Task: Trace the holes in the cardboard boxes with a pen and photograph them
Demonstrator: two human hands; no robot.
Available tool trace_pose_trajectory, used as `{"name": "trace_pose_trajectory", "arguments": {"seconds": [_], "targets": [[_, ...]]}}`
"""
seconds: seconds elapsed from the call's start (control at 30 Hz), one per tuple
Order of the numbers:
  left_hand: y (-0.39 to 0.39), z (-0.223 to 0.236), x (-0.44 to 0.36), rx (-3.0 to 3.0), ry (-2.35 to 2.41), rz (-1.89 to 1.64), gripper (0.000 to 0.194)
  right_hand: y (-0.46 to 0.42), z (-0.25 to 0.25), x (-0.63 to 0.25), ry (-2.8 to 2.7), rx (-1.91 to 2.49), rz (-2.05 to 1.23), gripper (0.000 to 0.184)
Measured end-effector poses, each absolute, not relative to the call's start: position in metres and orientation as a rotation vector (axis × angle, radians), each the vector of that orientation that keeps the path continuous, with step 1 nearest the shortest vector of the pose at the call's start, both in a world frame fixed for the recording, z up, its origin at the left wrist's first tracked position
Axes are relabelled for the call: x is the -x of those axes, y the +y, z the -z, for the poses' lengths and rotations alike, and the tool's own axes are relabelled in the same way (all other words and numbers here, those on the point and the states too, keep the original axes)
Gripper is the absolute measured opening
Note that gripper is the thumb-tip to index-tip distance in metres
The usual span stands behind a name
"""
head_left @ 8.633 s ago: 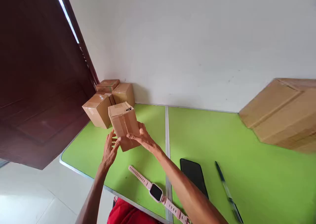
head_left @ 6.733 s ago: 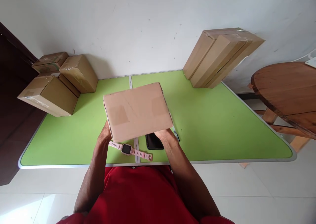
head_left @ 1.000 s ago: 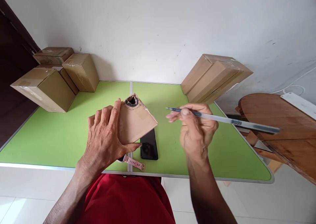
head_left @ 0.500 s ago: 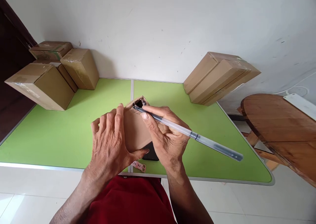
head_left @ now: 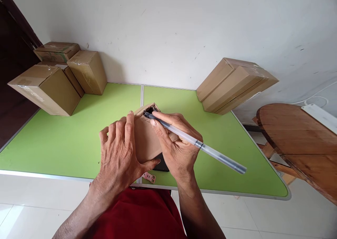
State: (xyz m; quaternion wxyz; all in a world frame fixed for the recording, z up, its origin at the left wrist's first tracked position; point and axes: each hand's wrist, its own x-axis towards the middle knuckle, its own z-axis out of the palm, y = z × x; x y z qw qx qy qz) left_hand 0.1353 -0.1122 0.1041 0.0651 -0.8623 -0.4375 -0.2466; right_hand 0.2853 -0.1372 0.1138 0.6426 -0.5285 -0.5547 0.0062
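A small brown cardboard box is between my hands above the green table. Near its far corner is a dark hole with a torn, black-scribbled edge. My right hand pinches a clear-barrelled pen, its tip at the near rim of the hole. My left hand grips the box from the left, thumb along the near side and fingers on the left edge. Partly hidden under the box lies a black phone-like slab. A pink strap piece lies close to the table's front edge.
Several cardboard boxes are grouped at the back left. More tall cartons stand at the back right against the wall. Beyond the table's right side is a round wooden table with a white power strip on it.
The pen's back end has swung slightly left and its tip has shifted into the hole's edge. My left hand keeps hold of the box. The whole view has shifted a little.
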Motion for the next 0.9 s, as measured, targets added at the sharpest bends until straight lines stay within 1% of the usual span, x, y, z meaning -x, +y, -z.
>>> {"name": "trace_pose_trajectory", "arguments": {"seconds": [0.53, 0.63, 0.8, 0.9], "targets": [[-0.115, -0.106, -0.137, 2.591, -1.366, 0.742, 0.123, -0.145, -0.115, -0.293, -1.343, 1.236, 0.000, 0.011], [-0.115, -0.105, -0.137, 2.605, -1.410, 0.741, 0.123, -0.148, -0.114, -0.296, -1.340, 1.278, -0.013, 0.009], [-0.115, -0.104, -0.136, 2.638, -1.524, 0.730, 0.130, -0.153, -0.113, -0.302, -1.273, 1.309, -0.012, 0.009], [-0.116, -0.104, -0.137, 2.639, -1.529, 0.718, 0.129, -0.152, -0.113, -0.305, -1.219, 1.308, -0.028, 0.008]]}}
